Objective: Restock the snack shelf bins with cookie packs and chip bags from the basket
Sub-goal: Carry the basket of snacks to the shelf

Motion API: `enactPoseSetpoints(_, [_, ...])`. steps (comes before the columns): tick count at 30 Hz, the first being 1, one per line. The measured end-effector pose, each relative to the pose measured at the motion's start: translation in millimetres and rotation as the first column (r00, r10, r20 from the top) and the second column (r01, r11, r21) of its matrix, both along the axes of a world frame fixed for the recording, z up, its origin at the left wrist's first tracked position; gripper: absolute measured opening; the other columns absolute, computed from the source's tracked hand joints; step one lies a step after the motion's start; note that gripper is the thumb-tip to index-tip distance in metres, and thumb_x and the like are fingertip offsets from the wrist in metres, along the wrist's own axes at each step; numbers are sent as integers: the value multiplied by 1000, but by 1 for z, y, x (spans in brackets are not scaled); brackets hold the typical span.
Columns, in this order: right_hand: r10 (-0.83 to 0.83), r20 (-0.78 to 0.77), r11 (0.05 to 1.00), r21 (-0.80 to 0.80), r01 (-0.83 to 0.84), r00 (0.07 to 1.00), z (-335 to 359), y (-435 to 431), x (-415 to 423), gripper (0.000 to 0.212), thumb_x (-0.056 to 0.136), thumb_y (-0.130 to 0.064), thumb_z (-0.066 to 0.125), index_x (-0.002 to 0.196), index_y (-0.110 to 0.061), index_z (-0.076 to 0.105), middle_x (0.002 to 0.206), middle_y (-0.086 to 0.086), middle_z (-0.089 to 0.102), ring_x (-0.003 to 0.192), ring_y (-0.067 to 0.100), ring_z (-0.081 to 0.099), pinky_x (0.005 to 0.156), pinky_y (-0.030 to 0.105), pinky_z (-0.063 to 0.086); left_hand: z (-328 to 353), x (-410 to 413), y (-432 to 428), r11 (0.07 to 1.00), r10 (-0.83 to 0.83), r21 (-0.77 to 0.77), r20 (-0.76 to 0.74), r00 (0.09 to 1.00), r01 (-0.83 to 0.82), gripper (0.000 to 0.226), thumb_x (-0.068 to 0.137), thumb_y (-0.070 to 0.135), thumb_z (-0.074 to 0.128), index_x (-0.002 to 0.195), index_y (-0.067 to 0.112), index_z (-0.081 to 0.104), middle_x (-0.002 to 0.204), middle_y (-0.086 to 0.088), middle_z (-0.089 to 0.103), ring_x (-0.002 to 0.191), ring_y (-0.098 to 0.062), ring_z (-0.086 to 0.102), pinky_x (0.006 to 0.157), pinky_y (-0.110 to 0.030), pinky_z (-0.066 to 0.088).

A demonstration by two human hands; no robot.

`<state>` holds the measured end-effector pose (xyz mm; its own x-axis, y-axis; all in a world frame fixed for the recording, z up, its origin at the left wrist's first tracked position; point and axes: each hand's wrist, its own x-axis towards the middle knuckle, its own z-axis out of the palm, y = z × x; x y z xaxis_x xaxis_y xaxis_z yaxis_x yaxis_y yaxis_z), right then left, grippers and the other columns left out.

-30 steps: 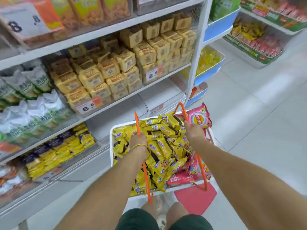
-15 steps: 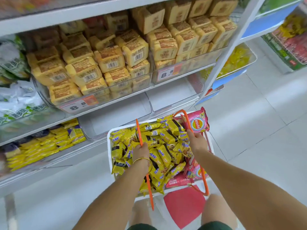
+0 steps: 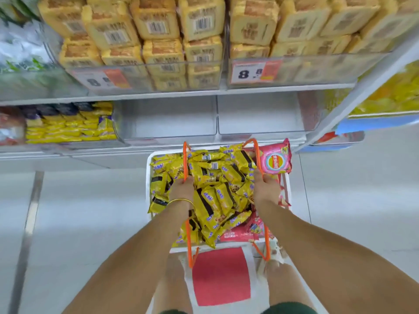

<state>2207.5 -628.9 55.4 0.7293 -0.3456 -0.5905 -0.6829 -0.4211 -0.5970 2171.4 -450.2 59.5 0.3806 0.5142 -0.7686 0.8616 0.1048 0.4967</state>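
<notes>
The white plastic basket point(image 3: 148, 182) hangs above the pale tiled floor point(image 3: 90, 211), its far rim just beside the front edge of the lower shelf. The left hand point(image 3: 182, 189) grips the left orange wire handle point(image 3: 185, 159), and the right hand point(image 3: 265, 189) grips the right orange wire handle point(image 3: 257, 152). On both hands the fingers are curled round the handle and tucked beneath the palm, so only the backs of the hands show. A thin gold bangle point(image 3: 181, 201) sits on the left wrist. The yellow cookie packs point(image 3: 215, 177) are heaped in the basket, filling it from the left wall across the centre and rising above the rim. A pink chip bag point(image 3: 275, 160) stands at the far right corner of the basket, leaning out over the rim; further pink chip bags point(image 3: 238, 234) lie along the right wall and at the near right corner, partly under the cookie packs. On the lower shelf, directly beyond the basket, stand two clear plastic bins side by side — the left clear bin point(image 3: 167, 116) and the right clear bin point(image 3: 258, 114). At the left end of the same shelf, a third clear bin point(image 3: 68, 128) holds stacked yellow packs. The upper shelf carries bins of tan-and-yellow wrapped blocks point(image 3: 158, 26), with a white-and-orange price tag point(image 3: 254, 72) on the front edge. A red square patch point(image 3: 221, 275) lies below the near rim of the basket, between the person's legs.
</notes>
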Motion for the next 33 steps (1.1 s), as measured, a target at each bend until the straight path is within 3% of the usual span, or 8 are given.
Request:
enactPoseSetpoints(3, [-1, -9, 1000, 5, 1, 1000, -30, -5, 4, 45, 98, -43, 40, 99, -5, 63, 80, 6, 57, 79, 25, 52, 78, 34, 45, -32, -1, -5, 998, 45, -44, -3, 999, -45, 23, 94, 29, 47, 99, 9, 58, 73, -8, 48, 50, -26, 35, 84, -59, 43])
enactPoseSetpoints(6, [-12, -22, 1000, 3, 12, 1000, -64, -9, 6, 42, 97, -44, 40, 83, -8, 57, 69, 3, 53, 73, 25, 52, 72, 35, 46, -66, 2, -9, 999, 7, -36, 1, 1000, -7, 18, 95, 30, 46, 90, 15, 54, 68, -4, 44, 51, -19, 32, 67, -40, 37])
enactPoseSetpoints(9, [1, -48, 1000, 19, 0, 999, -93, -17, 7, 38, 98, -41, 40, 87, -9, 56, 68, 3, 50, 70, 24, 48, 66, 30, 36, -98, 6, -14, 999, -28, -37, -31, 999, 27, 23, 95, 29, 43, 81, 13, 52, 64, -5, 39, 49, -21, 32, 52, -30, 35])
enactPoseSetpoints(14, [9, -75, 1000, 9, -8, 997, -138, -28, 14, 26, 98, -33, 40, 90, -12, 54, 79, 7, 52, 77, 26, 46, 70, 30, 33, -145, 12, -15, 998, -5, -70, -46, 999, 2, 21, 96, 28, 43, 83, 13, 50, 64, -4, 38, 46, -16, 31, 46, -27, 32])
enactPoseSetpoints(20, [77, -69, 997, 0, -77, 995, -180, -30, 27, 20, 98, -25, 40, 87, -11, 51, 60, -1, 43, 55, 15, 39, 50, 23, 23, -190, 23, -20, 996, -13, -88, -59, 998, 8, 24, 97, 28, 42, 77, 17, 47, 65, -4, 40, 46, -16, 32, 45, -27, 34])
enactPoseSetpoints(26, [57, -81, 998, 16, -56, 995, -210, -33, 43, 20, 94, -24, 38, 83, -12, 49, 65, 0, 44, 66, 23, 40, 54, 28, 26, -214, 42, -17, 992, -23, -129, -68, 997, 14, 25, 98, 27, 42, 77, 14, 47, 61, -3, 35, 45, -17, 30, 48, -26, 32])
enactPoseSetpoints(29, [108, -95, 993, -36, -111, 990, -218, -40, 51, 25, 95, -24, 34, 101, -9, 54, 88, 8, 53, 81, 26, 45, 69, 32, 34, -221, 51, -15, 989, -39, -146, -74, 996, 28, 27, 98, 27, 41, 76, 13, 45, 58, -2, 33, 45, -16, 30, 46, -25, 32])
enactPoseSetpoints(33, [219, -143, 964, -121, -237, 965, -222, -54, 64, 34, 99, -21, 32, 119, 0, 49, 100, 13, 55, 84, 28, 47, 71, 32, 34, -229, 48, 3, 985, -42, -172, -86, 995, 27, 34, 99, 27, 43, 68, 12, 43, 54, -3, 34, 34, -14, 34, 35, -20, 36])
